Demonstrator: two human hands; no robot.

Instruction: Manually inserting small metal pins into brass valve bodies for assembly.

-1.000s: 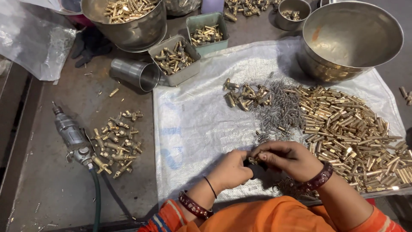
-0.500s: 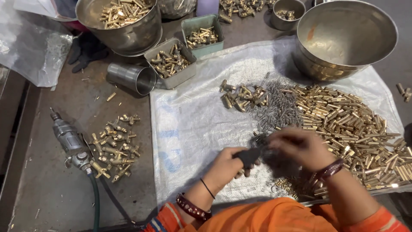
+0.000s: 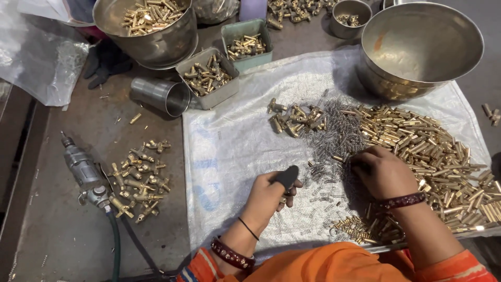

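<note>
Worktable [image 3: 78,245]: dark, scuffed metal surface, bearing all items below.

White plastic sheet [image 3: 235,141]: spread over the table's right part, creased, under the hands and loose parts.

Large steel bowl [image 3: 422,47]: at the sheet's upper right corner, interior bare.

Second steel bowl [image 3: 151,36]: upper left, off the sheet, partly filled with brass pieces.

Heap of brass tubes [image 3: 433,151]: short cylindrical pieces, covering the sheet's right side, below the large bowl.

Pile of small wire springs [image 3: 334,141]: grey, in the sheet's middle, just left of the brass tubes and mingling with them.

Pneumatic tool [image 3: 86,177]: grey, lying left of the sheet, with a green hose trailing toward the near edge.

Brass fittings [image 3: 138,177]: a loose cluster on bare table, just right of the tool.

Two small trays [image 3: 209,75]: one grey, one green, at the sheet's upper edge, both holding brass parts.

Steel cup [image 3: 162,96]: on its side, beside the grey tray.

Right hand [image 3: 383,169]: palm down, fingers curled, fingertips pressed into the springs at the edge of the brass tubes; whether it pinches one cannot be told.

Left hand [image 3: 269,193]: above the sheet near the springs, closed, a dark cover on the thumb, gripping a small brass piece [image 3: 284,197] that is mostly hidden.
</note>
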